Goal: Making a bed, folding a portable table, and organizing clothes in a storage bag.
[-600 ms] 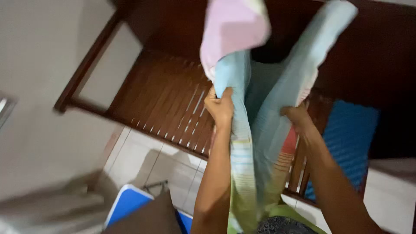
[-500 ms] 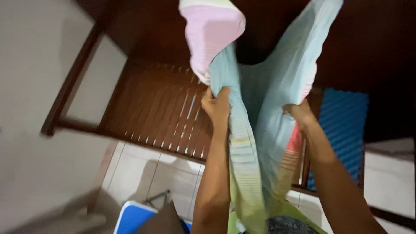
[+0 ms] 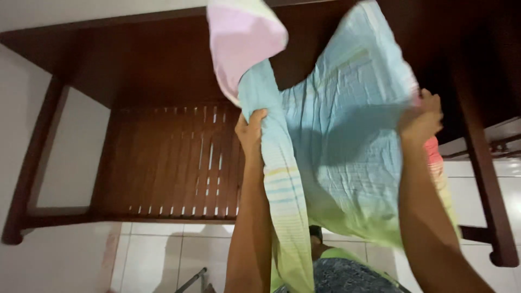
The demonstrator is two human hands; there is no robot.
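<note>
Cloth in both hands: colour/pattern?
Cloth: light blue, shading to green, with pastel stripes and a pink end; head view.

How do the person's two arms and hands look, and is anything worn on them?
Both forearms are bare up to the lower edge of the picture: no sleeves, no gloves, and no watch or bracelet in view. The left hand and the right hand are bare too; I see no ring, though the fingers are partly hidden by cloth. The arms are slim and long.
</note>
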